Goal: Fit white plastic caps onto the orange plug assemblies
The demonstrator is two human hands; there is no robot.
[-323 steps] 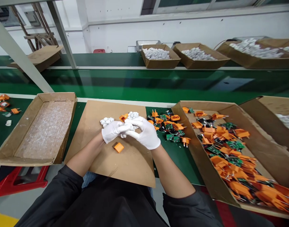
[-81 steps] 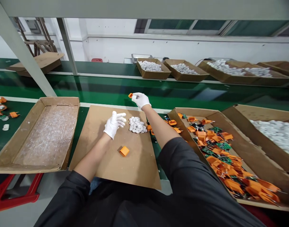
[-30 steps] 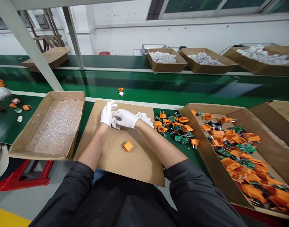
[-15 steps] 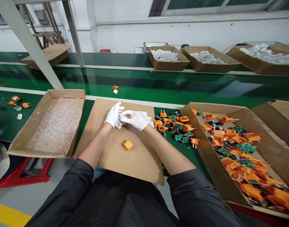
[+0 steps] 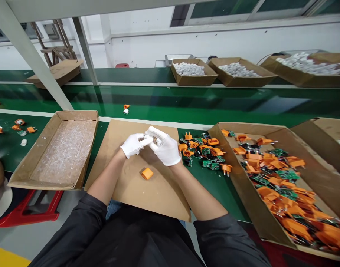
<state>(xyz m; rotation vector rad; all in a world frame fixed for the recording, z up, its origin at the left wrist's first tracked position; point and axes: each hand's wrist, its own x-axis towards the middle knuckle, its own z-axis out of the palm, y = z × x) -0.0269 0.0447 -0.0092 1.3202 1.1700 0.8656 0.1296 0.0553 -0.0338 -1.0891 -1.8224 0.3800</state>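
My left hand (image 5: 133, 145) and my right hand (image 5: 166, 148), both in white gloves, meet over the brown cardboard sheet (image 5: 164, 200). The fingers of both are bent together, tips nearly touching. Small white pieces (image 5: 158, 141) show in the gap between them; whether these lie in the right hand or on the sheet below I cannot tell. What the fingertips pinch is mostly hidden by the gloves. Nearer to me, an orange plastic shell (image 5: 146, 173) lies on its side on the sheet.
Orange plug parts with green circuit boards (image 5: 205, 150) are heaped right of the sheet. A cardboard box (image 5: 242, 200) farther right holds many more. At left stands a shallow cardboard tray (image 5: 51, 178). Boxes of white parts (image 5: 189, 69) line the back ledge. A person's arm shows at far left.
My hands have drawn closer together, with the right hand turned more upright and its fingers curled toward the left. The view has shifted slightly. The orange shell stays on the sheet.
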